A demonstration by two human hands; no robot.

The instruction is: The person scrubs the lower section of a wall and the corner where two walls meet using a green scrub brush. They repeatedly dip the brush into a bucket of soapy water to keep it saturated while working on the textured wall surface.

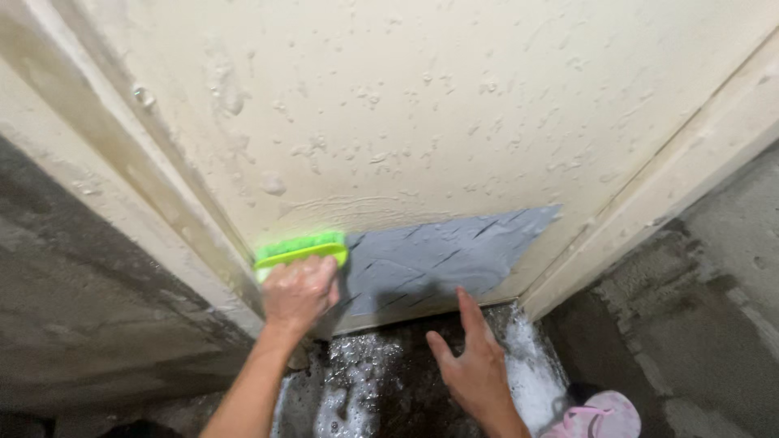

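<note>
My left hand [299,290] grips a bright green scrub brush [301,250] and presses it against the bottom left of a cream-coloured door [422,105] covered in soapy streaks and flakes. A grey taped patch [438,255] covers the door's lower edge, just right of the brush. My right hand [475,365] is open with fingers spread, resting on the wet, foamy dark floor [381,389] below the patch.
A cream door frame [97,162] runs along the left and another frame strip [690,162] along the right. Rough grey concrete walls [81,324] flank both sides. A pink sandal [600,418] sits at the bottom right, beside white foam [531,377].
</note>
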